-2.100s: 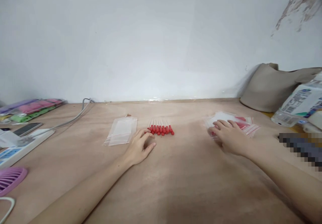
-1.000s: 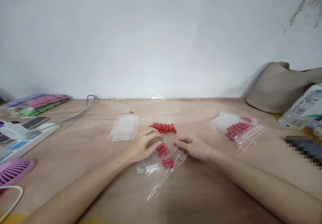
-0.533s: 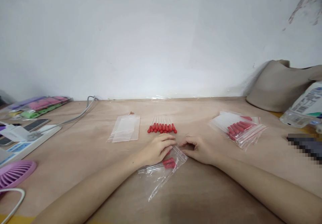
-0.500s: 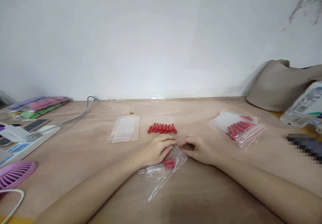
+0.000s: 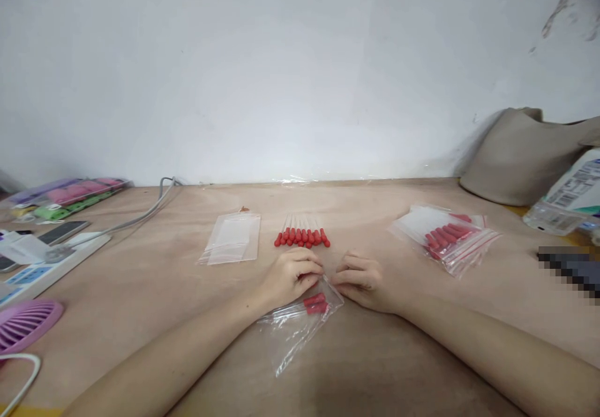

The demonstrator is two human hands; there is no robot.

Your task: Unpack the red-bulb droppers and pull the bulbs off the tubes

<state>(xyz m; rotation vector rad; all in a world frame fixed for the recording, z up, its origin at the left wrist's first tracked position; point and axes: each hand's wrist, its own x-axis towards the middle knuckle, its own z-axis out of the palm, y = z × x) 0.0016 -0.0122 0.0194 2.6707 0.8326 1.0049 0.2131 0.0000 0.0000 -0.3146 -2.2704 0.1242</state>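
Observation:
A clear zip-lock bag (image 5: 291,343) lies on the table in front of me with red-bulbed droppers (image 5: 315,302) inside, their clear tubes pointing left. My left hand (image 5: 293,277) rests over the bag's upper part, its fingers closed on the edge near the mouth. At the right end of that mouth, the curled fingers of my right hand (image 5: 360,281) pinch the bag. Part of the bag is hidden under my left hand. Just beyond my hands, several loose droppers (image 5: 302,237) lie in a row, red bulbs toward me.
Flat zip bags (image 5: 232,239) are stacked at the left. On the right lie bags filled with droppers (image 5: 447,236). Farther left are a power strip (image 5: 70,251), phone, cable and pink fan (image 5: 30,326). A beige hat (image 5: 515,154) and a plastic package (image 5: 569,195) stand at the right.
My right hand's fingers have closed, and the hand has shifted slightly left along the bag's mouth. My left hand has barely moved.

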